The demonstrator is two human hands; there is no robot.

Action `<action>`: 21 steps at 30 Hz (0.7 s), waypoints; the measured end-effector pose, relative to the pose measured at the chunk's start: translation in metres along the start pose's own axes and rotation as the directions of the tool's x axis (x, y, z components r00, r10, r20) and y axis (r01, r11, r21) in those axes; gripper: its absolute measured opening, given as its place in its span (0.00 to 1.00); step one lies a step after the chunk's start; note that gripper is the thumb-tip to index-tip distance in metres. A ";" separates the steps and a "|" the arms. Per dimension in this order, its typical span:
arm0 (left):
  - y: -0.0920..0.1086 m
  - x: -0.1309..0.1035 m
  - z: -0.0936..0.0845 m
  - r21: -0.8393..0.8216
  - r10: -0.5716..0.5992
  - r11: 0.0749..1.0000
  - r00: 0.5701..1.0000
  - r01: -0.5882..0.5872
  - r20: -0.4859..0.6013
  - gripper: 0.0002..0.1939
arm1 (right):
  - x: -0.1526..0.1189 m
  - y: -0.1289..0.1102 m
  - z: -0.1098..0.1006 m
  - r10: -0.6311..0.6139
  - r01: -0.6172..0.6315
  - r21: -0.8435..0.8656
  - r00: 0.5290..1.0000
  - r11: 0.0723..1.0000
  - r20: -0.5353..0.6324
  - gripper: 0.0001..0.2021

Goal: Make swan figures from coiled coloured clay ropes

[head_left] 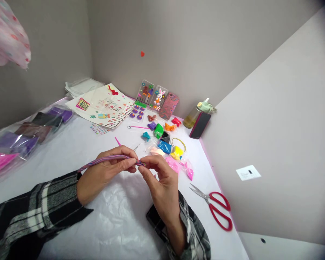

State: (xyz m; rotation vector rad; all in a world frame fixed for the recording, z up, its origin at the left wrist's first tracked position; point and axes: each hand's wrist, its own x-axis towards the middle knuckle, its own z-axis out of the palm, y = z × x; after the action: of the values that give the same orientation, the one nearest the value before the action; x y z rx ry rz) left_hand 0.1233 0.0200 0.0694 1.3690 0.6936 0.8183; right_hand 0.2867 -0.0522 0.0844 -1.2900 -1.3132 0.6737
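Note:
A long, thin clay rope point(105, 158) with twisted purple, pink and blue streaks lies across my left hand point(105, 169), its tail hanging over the wrist. The left thumb and fingers pinch the rope close to its right end. My right hand point(162, 178) grips the tip of that end between thumb and fingertips. Both hands are above the white sheet point(111, 216) on the table. Just behind them lie a thin pink tool point(117, 141) and several small packets of colored clay, among them a yellow one point(177, 153) and a blue one point(164, 147).
Red-handled scissors point(207, 198) lie at the right edge. Decorated phone cases point(158, 97) lean on the wall beside a phone point(200, 125) and bottle point(191, 119). A sticker-covered drawing pad point(97, 104) and bagged clay packs point(29, 133) are at the left.

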 end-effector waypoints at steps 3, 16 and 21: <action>0.002 0.000 0.001 -0.012 0.005 1.000 1.000 -0.005 0.023 0.09 | 0.001 0.003 0.000 0.076 -0.068 0.184 0.996 0.981 -0.036 0.07; 0.009 0.001 0.007 0.096 -0.037 0.995 0.993 0.026 0.111 0.11 | 0.001 0.003 0.004 0.096 -0.079 0.167 0.991 0.983 -0.097 0.03; 0.006 0.001 0.006 0.109 -0.053 0.993 0.997 0.047 0.054 0.12 | 0.000 0.002 0.006 0.100 -0.083 0.164 0.990 0.983 -0.095 0.03</action>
State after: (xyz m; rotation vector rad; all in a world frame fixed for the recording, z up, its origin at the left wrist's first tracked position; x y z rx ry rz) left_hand 0.1283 0.0178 0.0761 1.4606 0.7335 0.7082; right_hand 0.2817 -0.0497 0.0809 -1.2433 -1.0985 0.7513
